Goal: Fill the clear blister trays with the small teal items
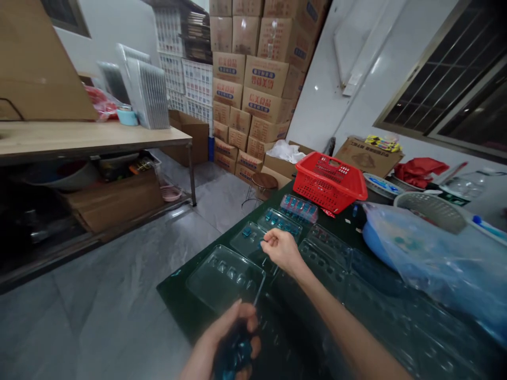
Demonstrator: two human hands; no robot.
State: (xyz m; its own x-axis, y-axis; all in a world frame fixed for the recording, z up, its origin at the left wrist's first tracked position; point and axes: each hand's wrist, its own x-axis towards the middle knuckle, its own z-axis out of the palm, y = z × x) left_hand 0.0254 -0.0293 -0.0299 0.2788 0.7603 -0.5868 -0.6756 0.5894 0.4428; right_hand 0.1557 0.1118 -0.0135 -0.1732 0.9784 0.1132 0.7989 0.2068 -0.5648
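My left hand (227, 343) is near the bottom edge, curled around a bunch of small blue-green pieces (235, 352). My right hand (280, 248) reaches forward over the dark table (178, 290), fingers pinched together above a clear plastic tray (250, 238) that has a few blue pieces in its pockets. What the pinch holds is too small to make out. Another clear tray (225, 275) lies closer to me with bare pockets. Further trays (282, 221) and a filled, closed one (299, 207) lie beyond.
A red basket (330, 182) stands at the table's far end. A large clear bag of blue pieces (435, 264) lies to the right. Stacked cardboard boxes (257, 79) line the back wall. A wooden bench (91, 138) stands to the left across the grey floor.
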